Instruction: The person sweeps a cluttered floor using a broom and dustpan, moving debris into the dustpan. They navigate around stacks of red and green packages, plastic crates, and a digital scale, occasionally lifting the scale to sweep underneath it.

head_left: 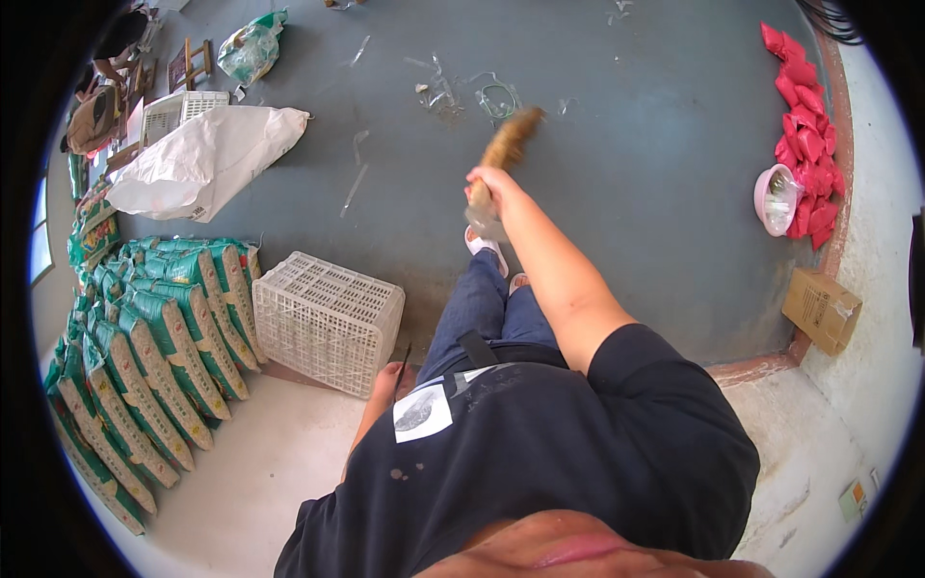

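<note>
My right hand (493, 185), stretched out ahead of me over the floor, is closed round a short brown hand broom (511, 140). Motion blurs the broom, and its bushy end points away and to the right. Something clear like plastic film (487, 226) hangs below that hand. Down by my left hip is my left hand (385, 383), its fingers partly hidden, closed on a thin dark stick-like thing (404, 364) whose kind I cannot make out. An upturned white plastic crate (328, 323) stands just left of that hand.
Green-and-beige filled sacks (164, 337) stand in rows at left. Beyond them lies a white woven sack (207, 159). Plastic scraps (438, 91) litter the grey floor (636, 193). Red packets (809, 125), a pink basin (777, 200) and a cardboard box (822, 310) line the right wall.
</note>
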{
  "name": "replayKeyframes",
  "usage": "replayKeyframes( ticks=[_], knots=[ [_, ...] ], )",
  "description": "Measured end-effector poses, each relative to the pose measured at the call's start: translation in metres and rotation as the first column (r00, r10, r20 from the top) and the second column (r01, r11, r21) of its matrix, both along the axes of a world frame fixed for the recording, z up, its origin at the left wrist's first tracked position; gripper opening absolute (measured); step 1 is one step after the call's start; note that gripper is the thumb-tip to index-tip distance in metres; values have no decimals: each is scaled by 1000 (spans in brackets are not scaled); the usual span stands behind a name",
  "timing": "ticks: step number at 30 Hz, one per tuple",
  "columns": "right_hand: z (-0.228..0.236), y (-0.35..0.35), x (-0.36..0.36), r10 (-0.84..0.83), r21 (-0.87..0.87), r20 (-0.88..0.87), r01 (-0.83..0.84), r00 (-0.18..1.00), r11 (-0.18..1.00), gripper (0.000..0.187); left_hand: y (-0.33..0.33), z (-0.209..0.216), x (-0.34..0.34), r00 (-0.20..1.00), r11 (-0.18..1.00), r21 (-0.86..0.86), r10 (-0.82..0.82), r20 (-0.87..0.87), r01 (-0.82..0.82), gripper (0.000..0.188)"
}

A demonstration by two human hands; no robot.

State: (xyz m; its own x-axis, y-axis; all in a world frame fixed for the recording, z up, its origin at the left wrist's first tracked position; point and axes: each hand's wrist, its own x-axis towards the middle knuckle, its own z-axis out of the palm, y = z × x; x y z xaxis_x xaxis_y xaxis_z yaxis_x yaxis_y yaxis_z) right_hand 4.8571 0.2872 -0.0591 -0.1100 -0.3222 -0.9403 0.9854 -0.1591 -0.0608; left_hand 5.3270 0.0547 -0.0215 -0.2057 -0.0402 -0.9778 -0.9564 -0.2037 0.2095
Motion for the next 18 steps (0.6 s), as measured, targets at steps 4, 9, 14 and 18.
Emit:
replayKeyframes(
  ticks=[4, 9, 14, 18],
  knots=[
    [1, 19, -42, -101, -151, -114, 84, 988, 985, 20, 20, 35, -101, 996, 982, -169, -89, 17, 91, 21],
    [55, 104, -17, -55, -37, -419, 44, 906, 998, 33, 26, 40, -157, 998, 982, -178, -63, -27, 57, 20],
    [97, 246, 13, 65, 405, -371, 98, 926, 909, 58, 50, 30, -194, 1000, 990, -138, -29, -6, 28, 17],
    [25, 358, -43, 15, 636, -130, 72, 991, 769, 39, 64, -6, -192, 981, 978, 112, 182, -61, -175, 17]
  ],
)
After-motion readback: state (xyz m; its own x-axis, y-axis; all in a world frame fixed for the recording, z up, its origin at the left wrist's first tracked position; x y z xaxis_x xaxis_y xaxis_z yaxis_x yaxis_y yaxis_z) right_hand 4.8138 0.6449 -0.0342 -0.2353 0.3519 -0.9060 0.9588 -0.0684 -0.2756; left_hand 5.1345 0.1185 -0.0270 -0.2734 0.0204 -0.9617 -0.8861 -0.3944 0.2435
